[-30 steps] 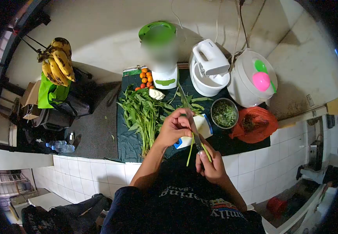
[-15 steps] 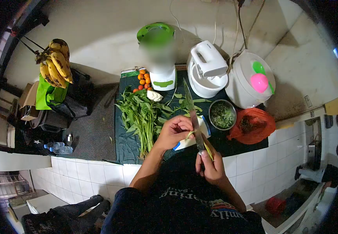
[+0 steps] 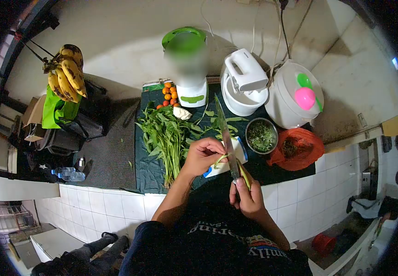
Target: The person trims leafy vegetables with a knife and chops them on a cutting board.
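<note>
My right hand [image 3: 248,198] is closed round the handle end of a long kitchen knife [image 3: 225,133], its blade pointing away from me. A pale green stem [image 3: 244,175] also sits in that hand, along the blade. Close to the blade, my left hand [image 3: 204,156] pinches a thin green strip [image 3: 219,160]. Below both hands lies a white cutting board [image 3: 239,151] with blue ends, partly hidden. A bundle of leafy green vegetable stalks [image 3: 169,142] lies to the left, and a few loose leaves [image 3: 222,120] lie beyond the board.
A steel bowl of chopped greens [image 3: 262,135] and a red plastic bag [image 3: 296,149] stand right. Behind are a stand mixer [image 3: 246,83], a white appliance [image 3: 192,94], small orange fruits [image 3: 167,94] and a rice cooker [image 3: 285,92]. Bananas [image 3: 68,76] hang left. A person's legs [image 3: 100,250] show lower left.
The green strip at my left fingertips hangs out a little farther and curls more. The knife and both hands have barely shifted. At lower left, the other person's legs have moved slightly.
</note>
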A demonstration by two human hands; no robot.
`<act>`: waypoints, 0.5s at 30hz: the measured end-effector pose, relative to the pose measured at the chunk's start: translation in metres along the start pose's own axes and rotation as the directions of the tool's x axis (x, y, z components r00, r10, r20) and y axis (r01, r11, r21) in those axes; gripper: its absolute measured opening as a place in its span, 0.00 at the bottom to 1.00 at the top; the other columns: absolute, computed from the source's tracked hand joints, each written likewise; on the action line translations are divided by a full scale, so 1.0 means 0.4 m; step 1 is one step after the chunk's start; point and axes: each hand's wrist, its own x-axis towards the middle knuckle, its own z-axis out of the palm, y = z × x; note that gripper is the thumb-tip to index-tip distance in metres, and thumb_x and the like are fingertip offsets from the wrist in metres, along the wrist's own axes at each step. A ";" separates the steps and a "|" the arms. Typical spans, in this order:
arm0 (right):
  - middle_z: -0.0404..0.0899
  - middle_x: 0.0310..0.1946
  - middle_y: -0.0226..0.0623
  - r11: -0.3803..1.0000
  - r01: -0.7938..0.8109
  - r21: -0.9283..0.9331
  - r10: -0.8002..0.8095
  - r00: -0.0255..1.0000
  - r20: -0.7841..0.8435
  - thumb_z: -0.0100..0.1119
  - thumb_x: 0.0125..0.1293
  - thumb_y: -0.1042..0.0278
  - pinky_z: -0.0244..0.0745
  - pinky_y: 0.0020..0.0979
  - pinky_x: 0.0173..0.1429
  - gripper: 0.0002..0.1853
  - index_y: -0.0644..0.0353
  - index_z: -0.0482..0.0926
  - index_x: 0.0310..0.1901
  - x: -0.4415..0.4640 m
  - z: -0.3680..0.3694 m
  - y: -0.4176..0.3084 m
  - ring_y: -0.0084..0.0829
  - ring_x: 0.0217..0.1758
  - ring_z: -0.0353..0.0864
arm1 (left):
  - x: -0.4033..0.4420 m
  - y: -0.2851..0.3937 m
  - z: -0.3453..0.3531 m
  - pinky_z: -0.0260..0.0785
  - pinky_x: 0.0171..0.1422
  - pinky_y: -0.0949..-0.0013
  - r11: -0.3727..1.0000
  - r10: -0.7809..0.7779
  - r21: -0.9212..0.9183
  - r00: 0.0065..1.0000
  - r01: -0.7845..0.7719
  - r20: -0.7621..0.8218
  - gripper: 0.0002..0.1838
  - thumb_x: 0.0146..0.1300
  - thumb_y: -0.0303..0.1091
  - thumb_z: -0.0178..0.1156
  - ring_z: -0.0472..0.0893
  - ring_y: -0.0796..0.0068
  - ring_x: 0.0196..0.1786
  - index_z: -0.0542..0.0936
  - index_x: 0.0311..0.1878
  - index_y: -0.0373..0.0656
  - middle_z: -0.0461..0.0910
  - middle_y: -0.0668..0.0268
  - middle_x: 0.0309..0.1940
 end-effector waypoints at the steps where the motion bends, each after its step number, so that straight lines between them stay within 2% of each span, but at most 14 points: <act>1: 0.75 0.16 0.33 1.000 0.013 0.000 -0.013 1.000 -0.003 0.40 0.80 0.64 0.67 0.26 0.21 0.25 0.61 0.61 0.74 0.000 0.001 0.002 0.22 0.13 0.69 | 0.001 -0.001 -0.001 0.79 0.43 0.73 1.000 0.000 -0.001 1.000 0.000 0.000 0.14 0.51 0.16 0.73 0.84 0.79 0.36 0.80 0.38 0.40 0.85 0.66 0.35; 3: 0.75 0.16 0.32 1.000 -0.008 0.008 0.008 1.000 0.002 0.40 0.80 0.65 0.66 0.26 0.21 0.25 0.62 0.61 0.74 0.000 0.003 -0.013 0.22 0.13 0.69 | 0.004 0.004 0.000 0.79 0.43 0.73 0.999 0.020 0.024 1.000 -0.021 0.019 0.19 0.51 0.15 0.72 0.85 0.78 0.36 0.79 0.46 0.39 0.85 0.64 0.35; 4: 0.75 0.16 0.32 0.999 -0.029 0.017 0.029 1.000 0.006 0.40 0.80 0.65 0.66 0.26 0.21 0.25 0.62 0.61 0.74 0.000 0.004 -0.019 0.21 0.14 0.70 | 0.005 0.009 0.004 0.79 0.43 0.73 0.999 0.021 0.024 1.000 -0.021 0.017 0.19 0.51 0.15 0.72 0.85 0.78 0.36 0.79 0.46 0.39 0.85 0.64 0.35; 6: 0.74 0.16 0.32 0.998 -0.054 0.010 0.054 0.998 0.018 0.40 0.80 0.64 0.66 0.26 0.21 0.25 0.62 0.60 0.75 -0.001 -0.001 -0.018 0.21 0.14 0.70 | 0.007 0.019 0.013 0.79 0.43 0.72 0.995 -0.045 -0.091 0.999 0.044 -0.003 0.28 0.50 0.14 0.72 0.85 0.78 0.35 0.76 0.56 0.37 0.85 0.64 0.34; 7: 0.74 0.16 0.32 0.997 -0.078 0.004 0.078 0.996 0.030 0.40 0.80 0.64 0.66 0.26 0.21 0.26 0.62 0.59 0.75 -0.001 -0.003 -0.017 0.21 0.14 0.70 | 0.009 0.015 0.013 0.79 0.43 0.72 0.995 -0.044 -0.092 0.999 0.043 -0.003 0.28 0.50 0.14 0.72 0.85 0.78 0.35 0.76 0.56 0.37 0.85 0.64 0.34; 8: 0.74 0.16 0.32 0.997 -0.079 0.003 0.079 0.996 0.031 0.40 0.80 0.64 0.66 0.26 0.21 0.26 0.62 0.59 0.75 0.000 -0.002 -0.019 0.21 0.14 0.70 | 0.010 0.009 0.011 0.78 0.42 0.73 0.998 -0.042 -0.043 0.999 0.041 -0.013 0.33 0.50 0.15 0.72 0.84 0.78 0.34 0.74 0.61 0.37 0.85 0.65 0.32; 9: 0.72 0.17 0.32 0.997 -0.079 0.000 0.079 0.996 0.045 0.37 0.81 0.60 0.65 0.24 0.21 0.26 0.60 0.58 0.75 0.001 0.000 -0.023 0.21 0.15 0.67 | 0.012 0.004 0.009 0.77 0.42 0.73 0.999 -0.039 0.005 0.999 0.039 -0.022 0.38 0.49 0.16 0.72 0.84 0.79 0.33 0.71 0.66 0.36 0.86 0.67 0.31; 10: 0.70 0.18 0.32 0.997 -0.079 -0.003 0.079 0.995 0.059 0.34 0.82 0.55 0.63 0.22 0.20 0.27 0.59 0.57 0.75 0.001 0.001 -0.026 0.20 0.15 0.65 | 0.013 0.001 0.007 0.77 0.42 0.73 0.999 -0.039 0.004 0.999 0.039 -0.022 0.38 0.49 0.16 0.72 0.84 0.79 0.33 0.71 0.66 0.36 0.86 0.67 0.31; 15: 0.70 0.18 0.32 0.993 -0.113 -0.030 0.114 0.992 0.057 0.34 0.82 0.55 0.63 0.22 0.20 0.27 0.56 0.54 0.77 0.012 -0.001 -0.036 0.20 0.16 0.66 | 0.021 -0.011 0.001 0.72 0.41 0.78 0.997 -0.075 0.035 0.997 0.075 -0.002 0.44 0.48 0.19 0.74 0.81 0.84 0.31 0.67 0.72 0.37 0.85 0.69 0.27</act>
